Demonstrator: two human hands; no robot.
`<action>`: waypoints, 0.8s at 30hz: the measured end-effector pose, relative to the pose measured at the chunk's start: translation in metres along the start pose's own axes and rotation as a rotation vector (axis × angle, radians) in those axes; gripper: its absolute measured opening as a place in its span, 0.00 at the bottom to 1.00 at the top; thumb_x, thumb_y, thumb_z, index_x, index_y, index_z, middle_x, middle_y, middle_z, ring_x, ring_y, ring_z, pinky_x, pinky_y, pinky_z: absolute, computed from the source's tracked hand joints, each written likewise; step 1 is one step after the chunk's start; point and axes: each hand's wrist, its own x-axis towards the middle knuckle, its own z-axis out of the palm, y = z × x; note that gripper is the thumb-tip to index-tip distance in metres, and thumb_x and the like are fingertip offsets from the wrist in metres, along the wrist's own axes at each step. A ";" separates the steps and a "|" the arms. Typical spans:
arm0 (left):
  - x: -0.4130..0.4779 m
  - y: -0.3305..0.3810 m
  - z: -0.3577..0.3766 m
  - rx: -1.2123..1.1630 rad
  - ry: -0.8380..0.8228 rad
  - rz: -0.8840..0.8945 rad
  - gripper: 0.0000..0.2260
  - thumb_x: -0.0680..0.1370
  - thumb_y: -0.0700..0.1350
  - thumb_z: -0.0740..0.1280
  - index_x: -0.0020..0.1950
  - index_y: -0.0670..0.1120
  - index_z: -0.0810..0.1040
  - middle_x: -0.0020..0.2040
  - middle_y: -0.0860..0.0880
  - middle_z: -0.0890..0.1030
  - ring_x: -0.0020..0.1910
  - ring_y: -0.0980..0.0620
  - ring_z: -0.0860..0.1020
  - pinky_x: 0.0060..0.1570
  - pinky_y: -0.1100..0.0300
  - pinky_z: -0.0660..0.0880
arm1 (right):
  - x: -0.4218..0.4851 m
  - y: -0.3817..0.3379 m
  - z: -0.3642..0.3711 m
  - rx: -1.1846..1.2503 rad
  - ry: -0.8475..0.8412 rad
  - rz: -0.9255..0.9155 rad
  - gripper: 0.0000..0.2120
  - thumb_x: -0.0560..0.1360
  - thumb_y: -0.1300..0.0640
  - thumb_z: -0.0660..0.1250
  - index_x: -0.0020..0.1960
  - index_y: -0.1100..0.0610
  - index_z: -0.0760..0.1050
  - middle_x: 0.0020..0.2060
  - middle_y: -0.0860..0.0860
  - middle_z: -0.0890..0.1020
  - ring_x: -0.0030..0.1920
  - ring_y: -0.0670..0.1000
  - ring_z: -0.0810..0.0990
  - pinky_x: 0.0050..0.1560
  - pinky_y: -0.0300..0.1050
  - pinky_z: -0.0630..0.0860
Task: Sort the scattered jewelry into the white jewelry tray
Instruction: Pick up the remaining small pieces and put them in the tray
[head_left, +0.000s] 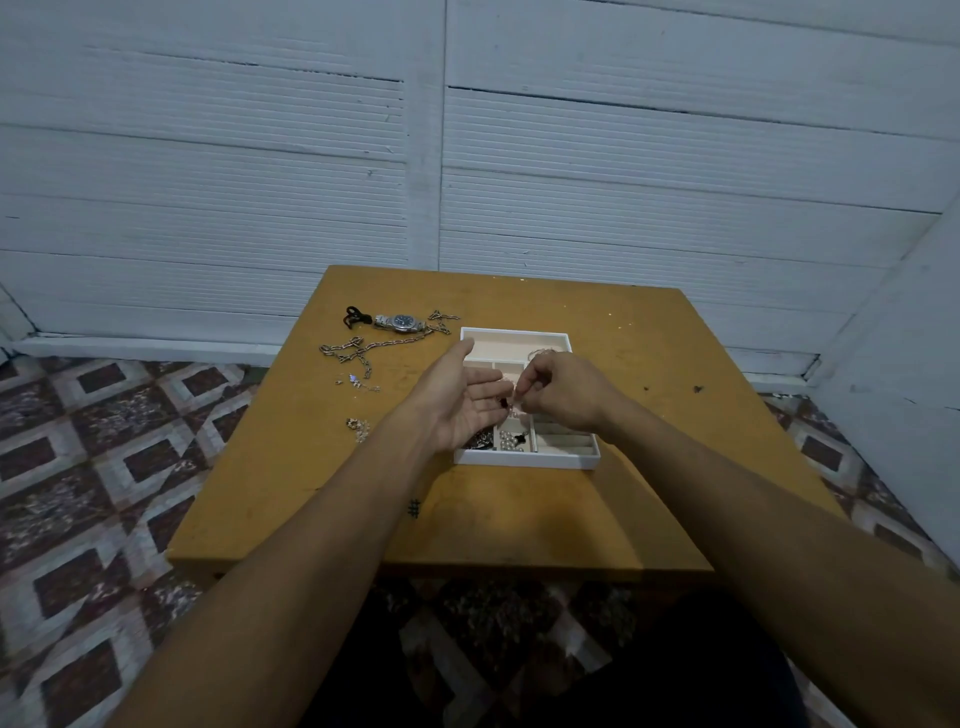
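Two hands worked together above the white tray (514, 332) on the table (519, 519). The left hand (460, 405) lay flat and unclenched, palm up, over the tray's left side, and it seemed to serve as a small shelf: a dark little piece (503, 402) rested near its fingertips, where the other hand could get at it. The right hand (563, 389) was curled, its fingertips (519, 395) pinched on what looked like a fine pale chain (511, 410); the strand was too thin to make out fully. That pinch sat just beside the dark piece, over the tray's middle compartments, so anything let go would probably fall inside, not onto the table.

Several pieces already lay in the near compartments: pearls (504, 441), a black cross-shaped charm (521, 439) and a dark heap mostly hidden under the left palm. Left of the tray, well apart from both hands, loose jewelry remained on the table: a watch (400, 322), a heavy link chain (363, 351), a black item (355, 316) at the far left, and small bits (358, 383) and (357, 426) nearer. Sorting looked partly done.
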 end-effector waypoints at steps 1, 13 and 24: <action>0.000 0.000 0.000 0.006 0.001 0.001 0.30 0.82 0.58 0.54 0.71 0.33 0.66 0.67 0.34 0.73 0.68 0.38 0.71 0.70 0.47 0.66 | 0.000 0.001 0.000 -0.005 0.003 0.003 0.06 0.69 0.65 0.71 0.46 0.61 0.82 0.39 0.50 0.81 0.36 0.45 0.76 0.37 0.37 0.72; -0.012 0.009 -0.010 0.221 0.078 0.130 0.16 0.82 0.52 0.60 0.59 0.40 0.75 0.58 0.39 0.80 0.57 0.41 0.79 0.61 0.48 0.75 | -0.003 -0.002 0.001 -0.058 0.017 -0.022 0.06 0.70 0.64 0.70 0.46 0.59 0.82 0.43 0.52 0.84 0.45 0.51 0.81 0.47 0.44 0.77; -0.045 0.027 -0.073 0.714 0.350 0.431 0.08 0.81 0.46 0.61 0.55 0.47 0.78 0.53 0.50 0.81 0.52 0.50 0.80 0.53 0.53 0.79 | 0.003 -0.037 0.017 -0.094 -0.034 -0.111 0.04 0.72 0.62 0.69 0.44 0.54 0.79 0.41 0.48 0.82 0.42 0.47 0.78 0.35 0.34 0.69</action>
